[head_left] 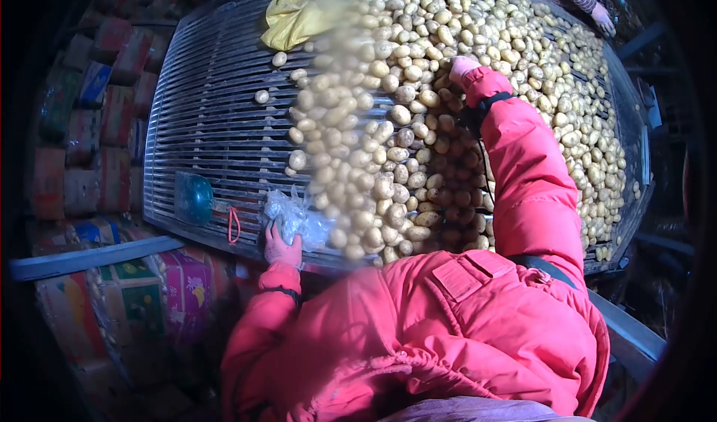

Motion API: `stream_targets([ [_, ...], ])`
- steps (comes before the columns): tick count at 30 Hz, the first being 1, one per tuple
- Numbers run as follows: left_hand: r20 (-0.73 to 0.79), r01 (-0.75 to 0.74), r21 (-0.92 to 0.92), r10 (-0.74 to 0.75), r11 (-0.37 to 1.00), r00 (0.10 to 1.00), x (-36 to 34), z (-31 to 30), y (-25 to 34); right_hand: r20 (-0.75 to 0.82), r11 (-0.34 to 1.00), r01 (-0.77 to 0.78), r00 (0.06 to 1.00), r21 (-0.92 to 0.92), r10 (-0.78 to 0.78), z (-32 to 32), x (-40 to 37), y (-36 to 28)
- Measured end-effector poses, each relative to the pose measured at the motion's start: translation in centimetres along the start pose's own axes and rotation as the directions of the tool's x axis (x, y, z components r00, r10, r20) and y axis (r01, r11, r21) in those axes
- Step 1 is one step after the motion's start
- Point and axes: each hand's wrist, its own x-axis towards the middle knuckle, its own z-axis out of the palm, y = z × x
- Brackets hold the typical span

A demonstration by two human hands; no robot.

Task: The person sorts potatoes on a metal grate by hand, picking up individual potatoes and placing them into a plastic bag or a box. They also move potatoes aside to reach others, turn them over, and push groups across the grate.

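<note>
My left hand [283, 249], in a pink glove, lies at the near edge of the slatted table [216, 101]. Its fingers are apart and touch a crumpled clear plastic bag [308, 224]. My right arm stretches over a broad layer of potatoes [403, 179], some with dark spots. At its end my right hand [464, 69], also gloved, is down among the potatoes; its fingers are mostly hidden, so a grip cannot be made out. A blurred band crosses the potatoes in the middle of the view.
A yellow bag [291, 17] lies at the far edge. A green bowl-like object [194, 198] and a red loop [234, 225] are near the left corner. Stacked cartons [116, 116] stand left, beside a metal bar [97, 258]. Another person's hand [603, 19] is far right.
</note>
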Motion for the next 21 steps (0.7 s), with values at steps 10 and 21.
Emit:
stream_targets([
  [10,-0.005,-0.008,0.004,0.008,1.0,1.0,0.2,-0.3,0.3,-0.081,0.999,-0.03,0.996,-0.035,0.027,-1.6,-4.6,-1.6],
  [21,0.024,0.005,0.001,-0.005,1.0,1.0,0.3,-0.6,0.6,-0.013,0.317,-0.029,0.991,0.948,0.13,0.2,-15.4,3.6],
])
